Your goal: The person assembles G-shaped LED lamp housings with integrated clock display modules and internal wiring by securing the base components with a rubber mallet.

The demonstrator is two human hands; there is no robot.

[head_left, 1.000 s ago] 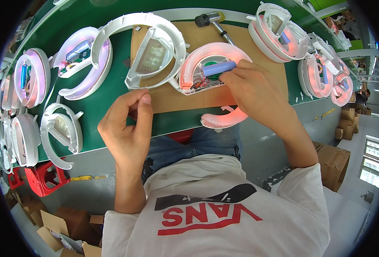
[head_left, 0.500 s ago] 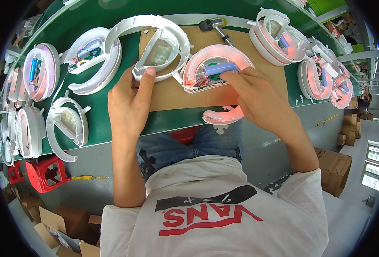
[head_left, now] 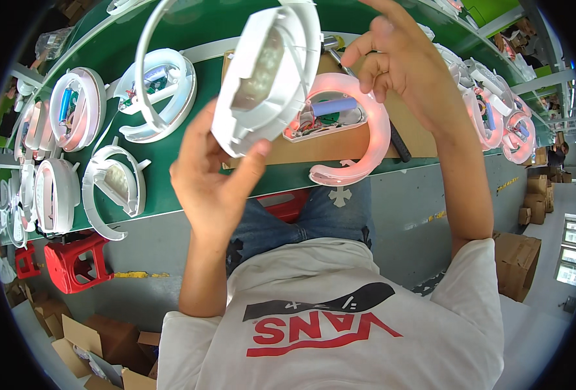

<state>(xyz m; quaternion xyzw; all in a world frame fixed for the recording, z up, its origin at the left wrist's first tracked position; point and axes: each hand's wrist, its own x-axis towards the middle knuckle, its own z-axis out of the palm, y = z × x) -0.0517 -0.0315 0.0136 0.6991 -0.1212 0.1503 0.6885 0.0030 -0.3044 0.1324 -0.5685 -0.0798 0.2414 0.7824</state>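
Lifted since the earlier frame, the white shell (head_left: 262, 81) hangs left of the glowing lamp ring (head_left: 377, 130). We see the right hand (head_left: 410, 75), fingers parted, seemingly empty; the left hand (head_left: 210, 185) pinches the near edge — sound hold, we judge, for light, stiff plastic with a thin, fragile hoop (head_left: 142, 75).

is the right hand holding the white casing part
No, the left hand grips the white casing part by its near end, while the right hand is apart from it.
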